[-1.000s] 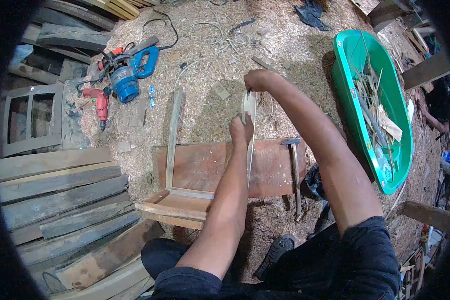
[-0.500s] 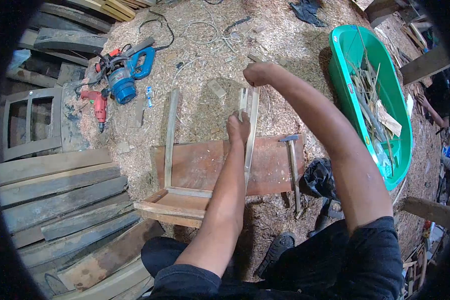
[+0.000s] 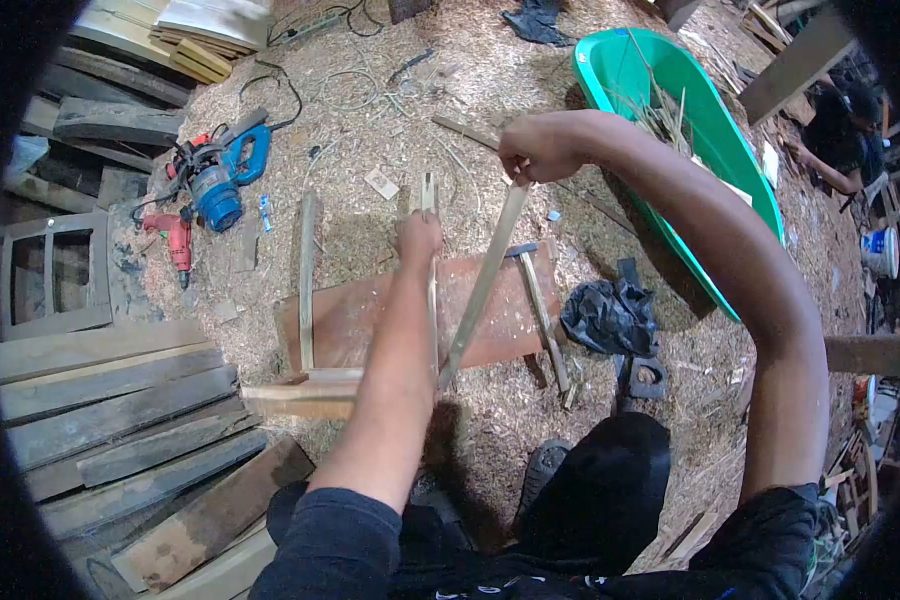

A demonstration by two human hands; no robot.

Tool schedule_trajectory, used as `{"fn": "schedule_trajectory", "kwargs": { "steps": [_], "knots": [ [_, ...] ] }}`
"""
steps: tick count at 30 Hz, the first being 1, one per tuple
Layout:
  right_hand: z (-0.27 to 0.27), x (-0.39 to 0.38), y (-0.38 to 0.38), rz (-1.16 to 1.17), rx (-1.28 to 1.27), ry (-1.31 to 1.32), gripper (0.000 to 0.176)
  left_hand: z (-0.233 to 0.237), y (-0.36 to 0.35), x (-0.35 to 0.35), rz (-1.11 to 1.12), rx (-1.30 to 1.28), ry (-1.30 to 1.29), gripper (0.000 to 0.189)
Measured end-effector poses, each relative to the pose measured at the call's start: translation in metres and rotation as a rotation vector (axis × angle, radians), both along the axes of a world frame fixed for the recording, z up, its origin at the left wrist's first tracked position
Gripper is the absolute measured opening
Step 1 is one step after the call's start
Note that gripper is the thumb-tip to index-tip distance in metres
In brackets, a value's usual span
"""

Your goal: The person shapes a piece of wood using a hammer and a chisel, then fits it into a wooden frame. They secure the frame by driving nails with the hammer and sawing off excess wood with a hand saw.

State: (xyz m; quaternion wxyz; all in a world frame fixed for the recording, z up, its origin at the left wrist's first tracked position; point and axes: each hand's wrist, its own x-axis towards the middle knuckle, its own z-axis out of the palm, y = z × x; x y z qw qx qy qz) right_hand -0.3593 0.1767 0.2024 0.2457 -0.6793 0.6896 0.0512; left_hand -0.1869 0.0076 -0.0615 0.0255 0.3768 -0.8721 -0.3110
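My left hand [image 3: 419, 237] is closed around an upright wooden post [image 3: 428, 190] with a slotted top end. That post belongs to a small wooden frame, whose other post [image 3: 307, 280] stands to the left. Pinched at its upper end by my right hand [image 3: 542, 147] is a long flat wooden strip [image 3: 486, 278]. The strip slants down and left toward my left forearm, apart from the slotted post at the top. Below lies a reddish-brown board [image 3: 355, 318], with a hammer [image 3: 541, 315] resting on its right part. My left forearm hides part of the frame.
A blue router [image 3: 217, 195] and a red drill [image 3: 175, 240] lie at the left, above stacked planks [image 3: 120, 400]. At the right stands a green tub [image 3: 595, 75] holding wood scraps. A black plastic bag [image 3: 610, 318] lies near the hammer. Another person [image 3: 835, 150] sits far right.
My right hand has swung the strip's top away from the slotted post to the right. My left hand remains on the post. The whole view has shifted, with more visible at right.
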Motion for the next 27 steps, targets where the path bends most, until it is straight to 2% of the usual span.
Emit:
{"fn": "schedule_trajectory", "kwargs": {
  "steps": [1, 2, 5, 8, 11, 13, 14, 15, 18, 19, 20, 21, 22, 23, 25, 26, 27],
  "knots": [
    [0.006, 0.009, 0.010, 0.015, -0.047, 0.001, 0.019, 0.011, -0.009, 0.002, -0.092, -0.032, -0.098, 0.040],
    [0.015, 0.020, 0.015, -0.029, 0.051, 0.022, 0.016, 0.034, -0.020, -0.001, -0.197, 0.095, -0.278, 0.044],
    [0.033, 0.032, 0.038, -0.102, 0.009, -0.049, 0.014, 0.079, -0.050, -0.003, -0.446, 0.129, -0.476, 0.045],
    [0.053, 0.031, 0.073, -0.179, -0.041, -0.018, 0.016, 0.144, -0.058, 0.048, -0.689, -0.107, -0.086, 0.048],
    [0.069, 0.020, 0.129, -0.202, -0.177, 0.061, 0.021, 0.184, -0.079, 0.132, -0.733, 0.038, -0.014, 0.053],
    [0.088, 0.025, 0.165, -0.389, -0.212, -0.012, 0.021, 0.218, -0.085, 0.193, -0.684, 0.067, -0.202, 0.059],
    [0.085, 0.019, 0.185, -0.524, -0.266, -0.183, 0.019, 0.223, -0.074, 0.226, -0.738, 0.072, -0.026, 0.056],
    [0.078, 0.015, 0.205, -0.661, -0.313, -0.361, 0.017, 0.226, -0.063, 0.258, -0.791, 0.078, 0.147, 0.053],
    [0.032, 0.040, 0.233, -0.847, -0.534, -0.571, 0.011, 0.235, -0.003, 0.301, -0.891, -0.298, -0.174, 0.056],
    [0.002, 0.057, 0.233, -0.924, -0.578, -0.563, 0.015, 0.232, -0.001, 0.306, -0.858, -0.295, -0.185, 0.056],
    [-0.022, 0.088, 0.222, -0.954, -0.619, -0.666, 0.021, 0.225, -0.003, 0.305, -0.829, -0.294, -0.195, 0.056],
    [-0.053, 0.123, 0.207, -1.119, -0.695, -0.724, 0.027, 0.222, -0.005, 0.303, -0.801, -0.298, -0.204, 0.056],
    [-0.089, 0.137, 0.194, -1.178, -0.759, -0.815, 0.026, 0.227, -0.003, 0.300, -0.827, -0.334, -0.187, 0.052],
    [-0.106, 0.169, 0.170, -1.225, -0.841, -1.091, 0.024, 0.228, -0.004, 0.296, -0.848, -0.349, -0.150, 0.050],
    [-0.112, 0.211, 0.120, -1.341, -0.936, -1.320, 0.023, 0.229, -0.009, 0.287, -0.893, -0.376, -0.091, 0.046],
    [-0.115, 0.216, 0.102, -1.310, -0.968, -1.361, 0.023, 0.226, -0.014, 0.282, -0.911, -0.414, 0.058, 0.042],
    [-0.115, 0.217, 0.085, -1.257, -1.031, -1.373, 0.024, 0.237, -0.013, 0.272, -0.839, -0.458, -0.011, 0.041]
  ]
}}
